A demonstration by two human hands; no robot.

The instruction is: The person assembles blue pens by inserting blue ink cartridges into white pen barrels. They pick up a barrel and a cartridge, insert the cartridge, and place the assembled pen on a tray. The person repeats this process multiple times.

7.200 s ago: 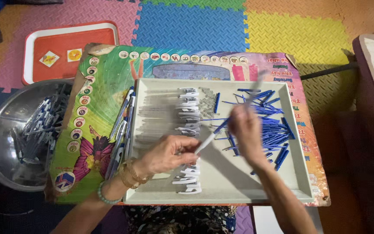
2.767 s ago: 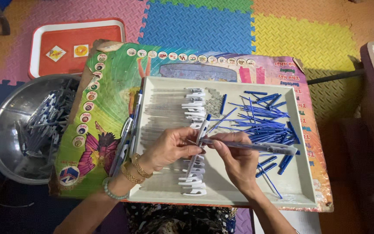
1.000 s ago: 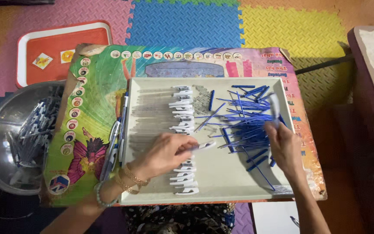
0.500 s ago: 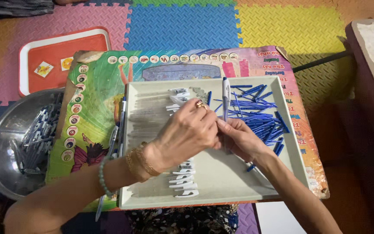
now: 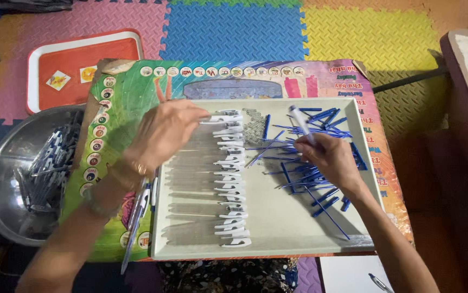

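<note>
Hands have parted: left hand (image 5: 164,130) pinches a pen barrel (image 5: 220,117), right hand (image 5: 329,158) grips a white pen (image 5: 301,122).

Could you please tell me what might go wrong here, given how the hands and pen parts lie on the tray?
1. The left hand reaches across the row of clear barrels with white caps; the wrist could sweep them out of line.
2. The blue refills lie in a loose tangle under the right hand; lifting one may drag others along.
3. Finished pens rest outside the tray near the board's edge and might roll off.
</note>
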